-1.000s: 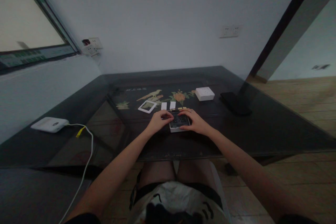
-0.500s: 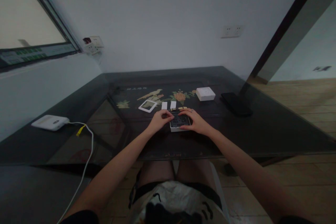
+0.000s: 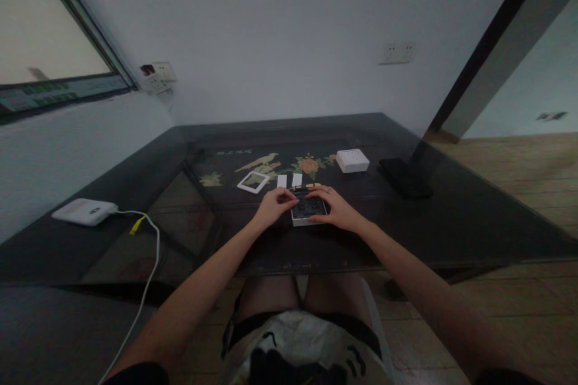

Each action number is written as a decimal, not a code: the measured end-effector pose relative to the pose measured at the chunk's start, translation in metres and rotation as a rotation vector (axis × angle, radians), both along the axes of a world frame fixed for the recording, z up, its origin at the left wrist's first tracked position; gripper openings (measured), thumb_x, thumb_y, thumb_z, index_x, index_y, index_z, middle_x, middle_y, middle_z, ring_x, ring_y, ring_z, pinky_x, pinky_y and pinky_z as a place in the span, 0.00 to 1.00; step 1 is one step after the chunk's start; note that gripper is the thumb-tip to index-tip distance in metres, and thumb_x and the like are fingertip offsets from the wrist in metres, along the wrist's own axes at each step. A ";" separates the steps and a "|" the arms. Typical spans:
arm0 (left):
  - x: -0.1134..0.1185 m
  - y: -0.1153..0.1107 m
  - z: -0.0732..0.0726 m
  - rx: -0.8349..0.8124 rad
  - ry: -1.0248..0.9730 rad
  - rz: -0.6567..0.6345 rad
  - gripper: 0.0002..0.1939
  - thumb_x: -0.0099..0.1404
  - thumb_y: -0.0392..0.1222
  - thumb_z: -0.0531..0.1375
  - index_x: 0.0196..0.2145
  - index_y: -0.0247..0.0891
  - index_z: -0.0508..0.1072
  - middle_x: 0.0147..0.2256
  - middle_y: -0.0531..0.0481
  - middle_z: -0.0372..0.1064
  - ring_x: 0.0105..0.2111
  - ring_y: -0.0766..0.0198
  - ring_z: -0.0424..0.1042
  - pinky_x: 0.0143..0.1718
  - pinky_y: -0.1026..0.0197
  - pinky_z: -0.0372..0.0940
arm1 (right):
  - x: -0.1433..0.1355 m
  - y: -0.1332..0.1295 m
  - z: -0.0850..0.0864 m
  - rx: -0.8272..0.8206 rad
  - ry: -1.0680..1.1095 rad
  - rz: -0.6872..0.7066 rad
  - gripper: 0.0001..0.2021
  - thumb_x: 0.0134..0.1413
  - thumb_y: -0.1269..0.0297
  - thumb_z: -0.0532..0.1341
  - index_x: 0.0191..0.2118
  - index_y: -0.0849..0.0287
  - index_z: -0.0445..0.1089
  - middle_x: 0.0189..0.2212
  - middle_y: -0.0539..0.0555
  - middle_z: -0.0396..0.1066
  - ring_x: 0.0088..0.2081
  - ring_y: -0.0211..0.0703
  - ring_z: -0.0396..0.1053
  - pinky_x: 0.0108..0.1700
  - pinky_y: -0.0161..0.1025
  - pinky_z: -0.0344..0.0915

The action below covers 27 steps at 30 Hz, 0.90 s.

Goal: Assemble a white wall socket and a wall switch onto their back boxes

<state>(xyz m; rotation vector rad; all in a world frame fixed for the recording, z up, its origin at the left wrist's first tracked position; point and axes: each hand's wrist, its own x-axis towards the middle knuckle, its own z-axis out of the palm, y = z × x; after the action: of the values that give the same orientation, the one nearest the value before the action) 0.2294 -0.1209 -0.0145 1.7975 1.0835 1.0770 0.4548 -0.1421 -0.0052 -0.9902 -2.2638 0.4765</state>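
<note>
1. Nothing on the dark, glossy desk [image 3: 280, 246] has visibly moved; only your view has shifted slightly.
2. Your right hand [image 3: 341, 212] has its grip closed around the square, white-sided unit with a black face [image 3: 304, 208], on the desk.
3. Your left hand [image 3: 270, 207] pinches at its left side; whether that grip holds anything, I cannot tell.
4. Uneven finger pressure could tip or slide the unit.

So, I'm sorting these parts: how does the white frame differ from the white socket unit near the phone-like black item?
The white frame looks thin and flat; the white socket unit is thick and boxy. The frame's middle is open, the unit's top closed. Both are white, on the dark tabletop.
</note>
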 end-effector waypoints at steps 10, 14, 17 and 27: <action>0.000 0.002 -0.002 -0.026 0.004 -0.037 0.09 0.54 0.43 0.64 0.27 0.35 0.73 0.29 0.49 0.72 0.32 0.62 0.71 0.37 0.60 0.65 | 0.000 0.000 0.001 -0.010 -0.001 0.004 0.24 0.45 0.55 0.68 0.50 0.55 0.67 0.54 0.60 0.62 0.58 0.54 0.57 0.59 0.54 0.55; -0.001 0.003 -0.003 -0.009 0.023 -0.025 0.09 0.55 0.44 0.63 0.27 0.35 0.73 0.30 0.49 0.72 0.33 0.62 0.70 0.37 0.60 0.65 | 0.000 0.000 0.001 -0.009 -0.003 0.000 0.25 0.45 0.55 0.68 0.50 0.55 0.67 0.54 0.60 0.62 0.58 0.54 0.57 0.59 0.53 0.55; -0.001 0.003 -0.004 -0.008 0.025 -0.021 0.09 0.55 0.44 0.64 0.27 0.35 0.72 0.29 0.49 0.71 0.32 0.62 0.70 0.36 0.61 0.64 | 0.001 0.000 0.000 -0.007 -0.013 -0.003 0.25 0.45 0.54 0.67 0.50 0.55 0.67 0.55 0.61 0.62 0.59 0.54 0.57 0.59 0.54 0.55; 0.002 -0.001 0.002 -0.110 -0.040 -0.022 0.11 0.51 0.40 0.65 0.33 0.36 0.73 0.24 0.56 0.61 0.27 0.67 0.63 0.32 0.65 0.58 | 0.000 -0.001 0.003 -0.007 -0.016 0.009 0.25 0.45 0.55 0.68 0.50 0.55 0.67 0.55 0.60 0.62 0.59 0.54 0.56 0.59 0.54 0.54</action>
<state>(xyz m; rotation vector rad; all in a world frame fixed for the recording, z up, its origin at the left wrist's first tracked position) 0.2309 -0.1215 -0.0127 1.6906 1.0762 1.0163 0.4552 -0.1432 -0.0025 -0.9909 -2.2836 0.4829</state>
